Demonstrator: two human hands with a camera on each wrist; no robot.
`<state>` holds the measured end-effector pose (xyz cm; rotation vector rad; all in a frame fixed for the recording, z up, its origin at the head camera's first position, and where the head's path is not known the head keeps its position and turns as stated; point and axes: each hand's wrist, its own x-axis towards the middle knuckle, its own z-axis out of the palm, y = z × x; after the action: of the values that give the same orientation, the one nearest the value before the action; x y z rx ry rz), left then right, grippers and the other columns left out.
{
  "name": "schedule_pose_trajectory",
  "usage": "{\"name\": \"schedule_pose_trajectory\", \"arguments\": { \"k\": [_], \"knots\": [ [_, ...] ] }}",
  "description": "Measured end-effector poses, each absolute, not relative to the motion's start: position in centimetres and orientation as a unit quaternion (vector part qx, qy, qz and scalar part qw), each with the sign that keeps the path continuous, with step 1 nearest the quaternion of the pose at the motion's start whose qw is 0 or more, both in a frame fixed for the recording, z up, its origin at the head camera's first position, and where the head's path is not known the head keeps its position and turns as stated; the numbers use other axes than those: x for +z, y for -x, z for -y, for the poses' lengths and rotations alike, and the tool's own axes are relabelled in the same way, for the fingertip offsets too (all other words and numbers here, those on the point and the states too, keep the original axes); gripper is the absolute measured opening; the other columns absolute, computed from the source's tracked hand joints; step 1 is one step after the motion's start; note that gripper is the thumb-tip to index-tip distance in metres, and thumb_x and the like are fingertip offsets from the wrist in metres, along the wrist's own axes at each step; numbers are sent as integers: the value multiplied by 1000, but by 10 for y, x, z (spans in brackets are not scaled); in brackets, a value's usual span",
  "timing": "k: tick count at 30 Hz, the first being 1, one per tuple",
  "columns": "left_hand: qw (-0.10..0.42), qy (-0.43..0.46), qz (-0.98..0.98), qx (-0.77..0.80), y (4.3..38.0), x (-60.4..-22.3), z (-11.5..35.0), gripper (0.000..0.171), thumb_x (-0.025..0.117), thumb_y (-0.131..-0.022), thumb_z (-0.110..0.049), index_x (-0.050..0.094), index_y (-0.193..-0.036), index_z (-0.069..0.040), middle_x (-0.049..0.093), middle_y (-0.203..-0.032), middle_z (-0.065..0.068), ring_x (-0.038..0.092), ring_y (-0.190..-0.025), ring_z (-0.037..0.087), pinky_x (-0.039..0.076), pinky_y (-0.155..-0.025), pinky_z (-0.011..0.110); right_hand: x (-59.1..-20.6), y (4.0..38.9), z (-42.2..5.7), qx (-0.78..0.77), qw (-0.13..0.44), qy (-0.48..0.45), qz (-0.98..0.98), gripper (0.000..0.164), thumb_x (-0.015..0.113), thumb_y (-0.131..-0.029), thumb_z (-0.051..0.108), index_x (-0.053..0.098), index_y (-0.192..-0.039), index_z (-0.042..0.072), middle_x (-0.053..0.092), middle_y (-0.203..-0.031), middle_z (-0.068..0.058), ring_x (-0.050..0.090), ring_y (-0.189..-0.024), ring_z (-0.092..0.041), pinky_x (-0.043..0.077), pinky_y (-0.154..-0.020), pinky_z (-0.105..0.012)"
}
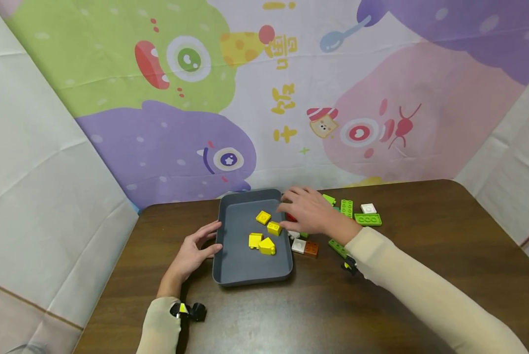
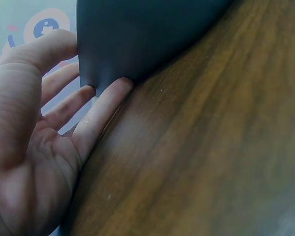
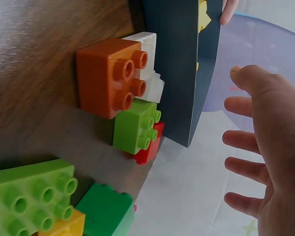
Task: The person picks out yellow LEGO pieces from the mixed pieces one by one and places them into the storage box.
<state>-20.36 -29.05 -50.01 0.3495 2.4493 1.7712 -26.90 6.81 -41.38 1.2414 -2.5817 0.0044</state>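
Observation:
A dark grey tray (image 1: 246,275) holds several yellow toy bricks (image 1: 266,246), one of them a small two-stud brick (image 1: 274,228) by the right wall. Along the tray's left side, my left hand (image 1: 192,251) rests its fingertips against the outer wall; the left wrist view shows the fingers (image 2: 101,110) fairly straight there. My right hand (image 1: 308,209) is raised above the tray's right rim, fingers spread, with nothing in its grasp. In the right wrist view its fingertips (image 3: 236,105) hang apart from the tray and the loose bricks.
Right of the tray lie an orange-brown brick (image 3: 101,78), a white piece (image 1: 298,245), a light green brick (image 3: 132,125) and a red one (image 3: 150,147). Farther right are several green bricks (image 1: 368,220) and a white square piece (image 1: 368,208). A printed cloth (image 1: 286,162) hangs behind the table.

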Motion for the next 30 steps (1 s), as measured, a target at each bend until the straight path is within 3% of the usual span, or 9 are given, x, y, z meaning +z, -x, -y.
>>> {"name": "schedule_pose_trajectory", "arguments": {
  "k": [7, 14, 30],
  "knots": [
    [42, -126, -801, 584, 202, -501, 289, 63, 73, -92, -15, 47, -149, -10, 37, -160, 10, 45, -136, 40, 60, -74, 28, -417, 261, -82, 4, 126, -414, 902, 36, 65, -92, 52, 75, -113, 26, 68, -123, -2, 57, -119, -26, 51, -98, -49],
    [45, -125, -803, 580, 202, -499, 289, 64, 73, -92, -17, 47, -150, -10, 37, -160, 9, 44, -137, 40, 60, -75, 28, -424, 259, -100, 0, 151, -405, 902, 35, 66, -90, 52, 74, -111, 25, 68, -123, -4, 59, -117, -26, 53, -96, -48],
    [42, -127, -803, 581, 203, -500, 290, 64, 74, -91, -17, 47, -149, -10, 38, -160, 10, 44, -136, 40, 60, -75, 28, -437, 246, -130, 48, 154, -379, 911, 32, 74, -86, 45, 76, -110, 23, 68, -124, -9, 58, -116, -29, 52, -95, -55]
  ]
}}
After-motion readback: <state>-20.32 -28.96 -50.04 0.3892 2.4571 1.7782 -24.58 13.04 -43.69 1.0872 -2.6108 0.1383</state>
